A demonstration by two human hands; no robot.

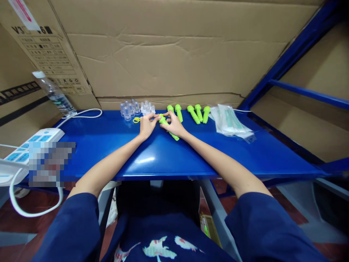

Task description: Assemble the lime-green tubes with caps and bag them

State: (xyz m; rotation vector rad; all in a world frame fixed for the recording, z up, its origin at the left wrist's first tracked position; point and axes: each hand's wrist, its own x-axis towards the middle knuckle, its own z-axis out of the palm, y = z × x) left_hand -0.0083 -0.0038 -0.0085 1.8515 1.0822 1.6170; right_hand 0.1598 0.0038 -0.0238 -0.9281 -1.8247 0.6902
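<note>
Both my hands meet over the blue shelf top [163, 156] near its back edge. My right hand [174, 124] is wrapped round a bright green plastic tube [173, 136], whose lower end sticks out under the palm. My left hand [147, 124] pinches at the top end [161, 118] of that same tube with thumb and fingers. What, if anything, sits in the pinch is too small to make out. Just left of my left hand lie small yellow rings [136, 119].
Several clear small caps [135, 108] stand behind the left hand. More green tubes [196, 112] lie behind and right of my hands, then clear plastic bags [229, 123]. A water bottle [55, 95] leans at the left; a white power strip [32, 142] lies below it. Cardboard [169, 54] walls the back.
</note>
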